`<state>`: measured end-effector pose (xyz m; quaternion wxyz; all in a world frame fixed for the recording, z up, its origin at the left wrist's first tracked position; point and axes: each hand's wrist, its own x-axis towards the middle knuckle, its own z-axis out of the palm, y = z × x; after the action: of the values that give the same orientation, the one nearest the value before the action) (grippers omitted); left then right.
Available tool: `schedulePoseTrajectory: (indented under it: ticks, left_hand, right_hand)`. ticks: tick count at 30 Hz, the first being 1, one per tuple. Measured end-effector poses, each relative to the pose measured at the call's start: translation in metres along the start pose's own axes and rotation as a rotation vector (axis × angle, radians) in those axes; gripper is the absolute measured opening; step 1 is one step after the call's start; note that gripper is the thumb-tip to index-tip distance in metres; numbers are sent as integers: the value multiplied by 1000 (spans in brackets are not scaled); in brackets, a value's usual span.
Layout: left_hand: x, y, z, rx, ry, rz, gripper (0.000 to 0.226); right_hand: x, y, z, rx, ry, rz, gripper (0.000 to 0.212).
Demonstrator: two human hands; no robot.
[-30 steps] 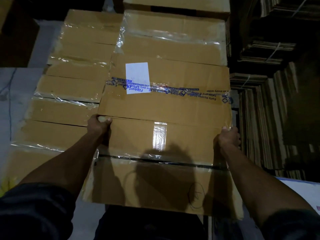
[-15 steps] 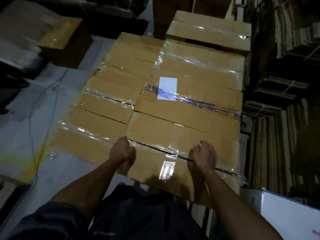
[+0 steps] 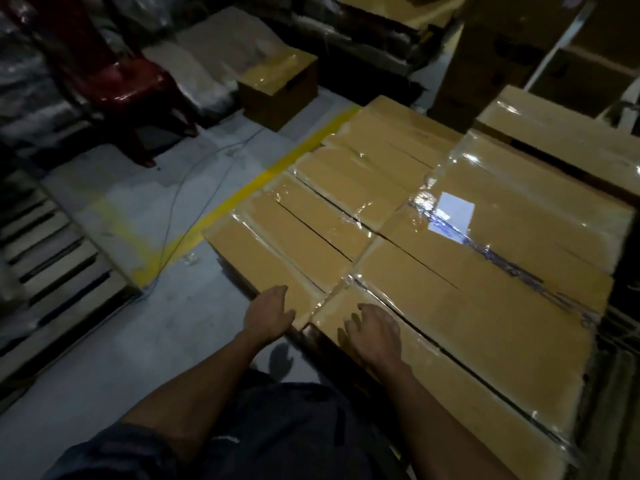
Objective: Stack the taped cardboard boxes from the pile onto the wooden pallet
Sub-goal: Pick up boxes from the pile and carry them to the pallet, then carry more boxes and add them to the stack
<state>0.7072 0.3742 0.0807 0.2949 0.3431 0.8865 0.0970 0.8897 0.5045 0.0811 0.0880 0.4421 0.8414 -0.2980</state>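
Note:
Flat taped cardboard boxes lie side by side in front of me. The near right box (image 3: 485, 341) has a dark seam and clear tape along it. My right hand (image 3: 375, 329) rests on its near left corner with fingers spread. My left hand (image 3: 268, 311) lies flat on the near corner of the left box (image 3: 263, 258). Behind them sits a box with a white label (image 3: 519, 230), and more taped boxes (image 3: 367, 174) lie further back. Neither hand grips anything. The pallet under the boxes is hidden, apart from a dark edge (image 3: 320, 341) below my hands.
An empty wooden pallet (image 3: 48, 268) lies on the grey floor at the left. A yellow floor line (image 3: 242, 199) and a thin cable (image 3: 180, 209) run beside the boxes. A small taped carton (image 3: 277, 88) and a dark red stool (image 3: 131, 88) stand at the back. Tall cartons (image 3: 502, 53) rise at the back right.
One second ago both hands gripped the near box by its two sides. It now lies flat beside the others. Both hands let go and rest open near its left corner; my view turned left.

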Motion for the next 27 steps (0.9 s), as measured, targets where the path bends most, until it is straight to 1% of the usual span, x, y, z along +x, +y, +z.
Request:
schedulePoseTrajectory:
  ticks: [4,7,12,14,15,17,18,21,24,27]
  left_hand:
    - [6,-75,-18,17,28,-8,59]
    - [18,-137,-40,24,35,-2,56]
    - [27,-235,-94,84,-5,-4,67]
    - [28,-256,-114,104,10,4,80]
    - [31,-270,-127,121,14,-9,78]
    - [40,-297,-149,149,19,-37,68]
    - [44,-306,-157,154,21,-49,68]
    - [62,-334,-189,133,43,-99,78]
    - [89,-357,-217,130,50,-125,69]
    - [127,-376,-248,123,89,-139,71]
  right_hand:
    - [11,-57,30,-71,-25,-22,50]
    - [28,-113,58,-67,-28,9,53]
    - [56,-218,90,-96,-39,-11,58]
    - [67,-248,92,-107,-32,-27,57]
    - [75,-267,95,-113,-37,-45,57]
    - [93,-302,100,-123,-50,-83,57]
    - [101,-316,101,-126,-56,-105,57]
    - [132,-361,108,-123,-72,-156,57]
    - [166,-397,114,-124,-70,-179,56]
    - [211,-428,121,-135,-72,-192,56]
